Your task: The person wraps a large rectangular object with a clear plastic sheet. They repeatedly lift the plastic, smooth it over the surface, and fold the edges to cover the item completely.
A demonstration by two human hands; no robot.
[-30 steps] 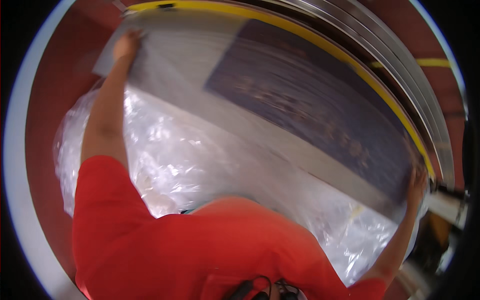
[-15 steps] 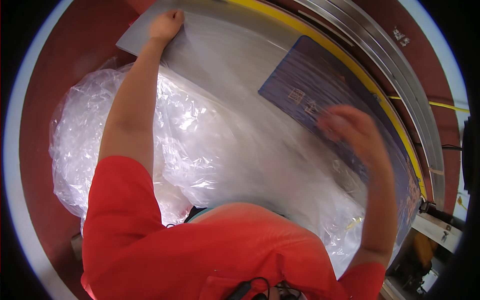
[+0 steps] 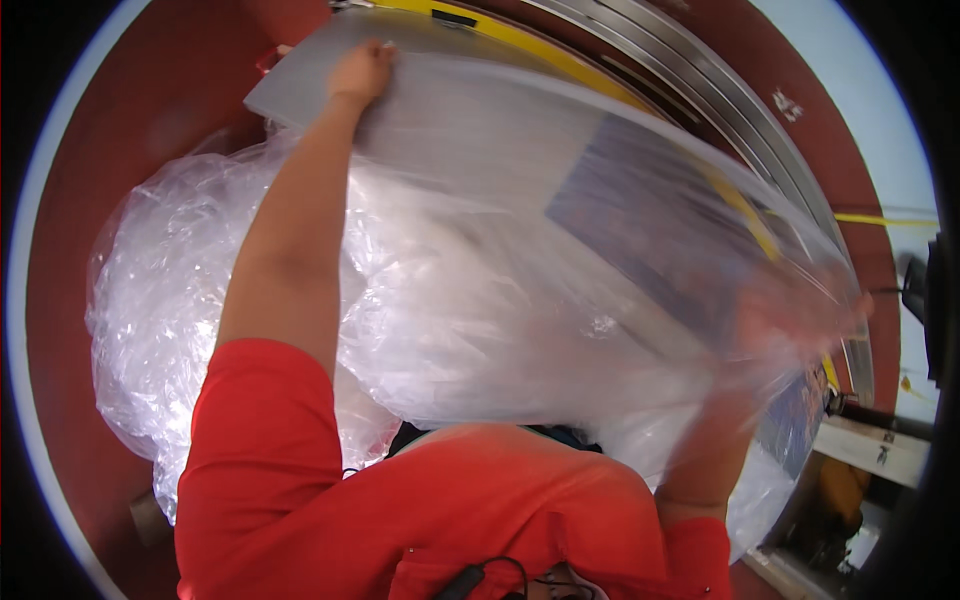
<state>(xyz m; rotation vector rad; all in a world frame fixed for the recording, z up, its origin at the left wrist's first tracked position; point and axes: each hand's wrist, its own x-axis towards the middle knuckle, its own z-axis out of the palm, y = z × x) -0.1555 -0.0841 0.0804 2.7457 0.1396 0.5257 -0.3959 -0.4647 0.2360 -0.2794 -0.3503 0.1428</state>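
A wide sheet of clear plastic film [image 3: 470, 270] spreads across the work surface in front of me and bunches into a crinkled heap at the left. My left hand [image 3: 362, 75], at the far left, is closed on the film's far edge. Toward the right, my right hand [image 3: 795, 315] is blurred and seen through the raised film, so its fingers cannot be made out. Beneath the film lies a dark blue-purple printed sheet [image 3: 640, 215], partly veiled by the plastic. The grey tabletop [image 3: 300, 75] shows beside my left hand.
A yellow strip [image 3: 520, 42] runs along the table's far edge, with curved-looking metal rails [image 3: 690, 70] beyond it. The floor [image 3: 90, 200] is dark red. At the lower right stands a pale frame [image 3: 870, 450] with machine parts below. A yellow cord [image 3: 885, 219] lies at the right.
My right hand has swung to the right and is now behind the film, which has lifted over the printed sheet and yellow strip. My left hand keeps its hold at the far left.
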